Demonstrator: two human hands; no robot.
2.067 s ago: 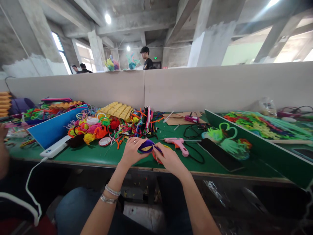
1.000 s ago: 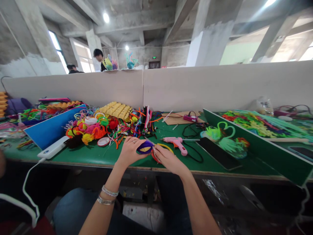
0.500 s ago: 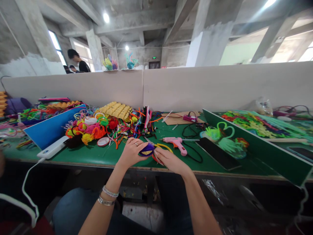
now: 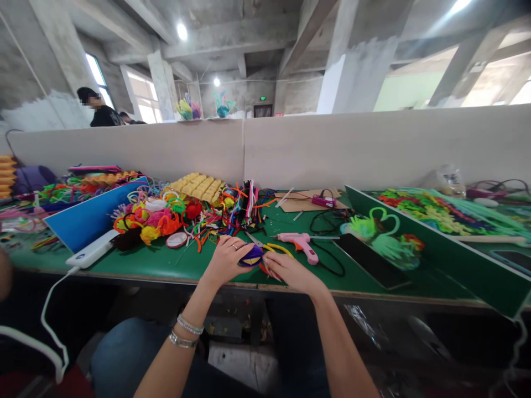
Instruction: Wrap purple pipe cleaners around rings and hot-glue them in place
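Observation:
My left hand (image 4: 226, 258), with a ring on one finger, is closed round a small purple craft piece (image 4: 251, 255) with a yellow patch inside, apparently made of pipe cleaners. At the right end of that piece, the fingers of my right hand (image 4: 288, 271) are pinched together; the exact bit between them is hidden. Just behind my hands lie scissors (image 4: 279, 249) with yellow handles, blades toward the upper left. Part of a red-orange object (image 4: 263, 269) shows below my right fingers. A pink glue gun (image 4: 301, 241) rests to the right.
On the left are piled colourful pipe-cleaner pieces (image 4: 160, 221), a yellow egg-crate tray (image 4: 199, 188), a blue board (image 4: 95, 215) and a white power strip (image 4: 92, 250). A black phone (image 4: 369, 260), green swan figures (image 4: 384, 243) and a green board (image 4: 440, 254) stand right.
The purple piece has turned slightly between my hands, and its yellow patch shows less. My right fingers have shifted a little. A person in the background has moved left.

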